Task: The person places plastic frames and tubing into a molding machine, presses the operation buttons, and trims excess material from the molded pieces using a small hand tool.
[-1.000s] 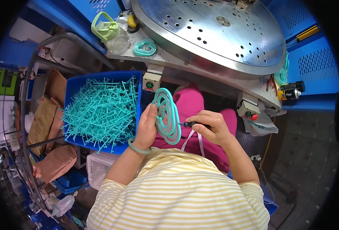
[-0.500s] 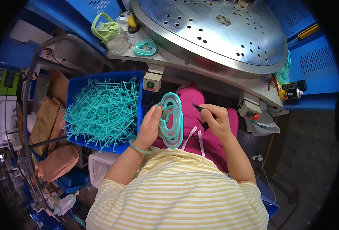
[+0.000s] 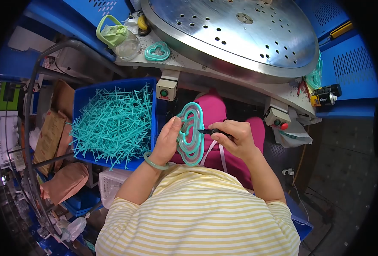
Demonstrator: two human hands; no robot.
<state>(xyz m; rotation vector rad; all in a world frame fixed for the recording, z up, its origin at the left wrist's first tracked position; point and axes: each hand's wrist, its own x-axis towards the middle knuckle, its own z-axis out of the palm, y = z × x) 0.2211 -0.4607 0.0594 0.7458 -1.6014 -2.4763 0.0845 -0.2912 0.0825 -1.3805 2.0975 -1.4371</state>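
My left hand point(image 3: 167, 143) grips the left edge of a teal and clear looped plastic piece point(image 3: 192, 150), held upright over my lap. In my right hand point(image 3: 236, 137) is a small black knife point(image 3: 216, 131), its dark blade pointing left. The blade tip lies at the right edge of the looped piece; whether it touches cannot be made out. To the left of my left hand stands a blue bin point(image 3: 155, 106) heaped with thin teal plastic sticks point(image 3: 112, 123).
Ahead is a round metal turntable point(image 3: 240, 38) with holes. A bottle with a green lid point(image 3: 127, 45) and another teal looped piece point(image 3: 157, 51) sit left of it. Control boxes with buttons point(image 3: 167, 87) point(image 3: 277, 117) hang below the table edge. Spray cans point(image 3: 323, 99) stand at right.
My right hand has brought the knife back left against or near the looped piece after holding it apart. The looped piece has turned to face the camera more. The view has shifted slightly.
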